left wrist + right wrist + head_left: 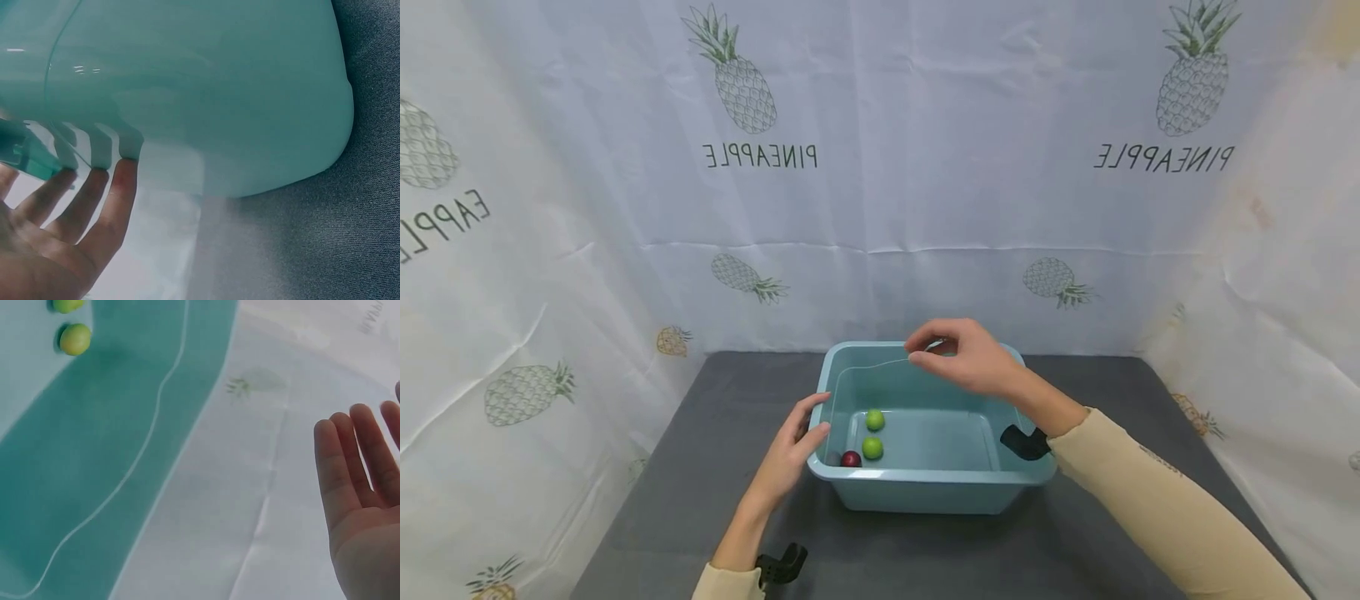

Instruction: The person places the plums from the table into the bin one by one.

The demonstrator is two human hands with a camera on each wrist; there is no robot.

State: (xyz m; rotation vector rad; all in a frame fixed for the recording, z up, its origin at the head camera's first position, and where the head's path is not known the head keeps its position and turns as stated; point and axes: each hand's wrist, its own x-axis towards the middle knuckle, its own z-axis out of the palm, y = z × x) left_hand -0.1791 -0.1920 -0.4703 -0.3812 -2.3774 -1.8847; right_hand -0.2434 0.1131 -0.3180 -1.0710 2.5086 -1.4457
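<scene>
A blue-green plastic basin [940, 477] stands on the dark table. My left hand [788, 450] is at its left side, and in the left wrist view straight fingers [115, 206] touch the basin's outer wall. Above the back of the basin, my right hand [966, 358] pinches a thin pale string [872, 365] between thumb and index finger. From there the string hangs across the basin toward its left side; its far end cannot be made out. In the right wrist view, the string [140, 453] curves over the basin wall, and the other fingers [369, 450] are stretched out.
Two round green fruits [872, 448] and a dark red one [851, 459] lie in the basin's left part, beside a greyish shape [832, 458]. White cloth with pineapple prints [880, 183] hangs behind and at both sides. The grey table [745, 417] extends around the basin.
</scene>
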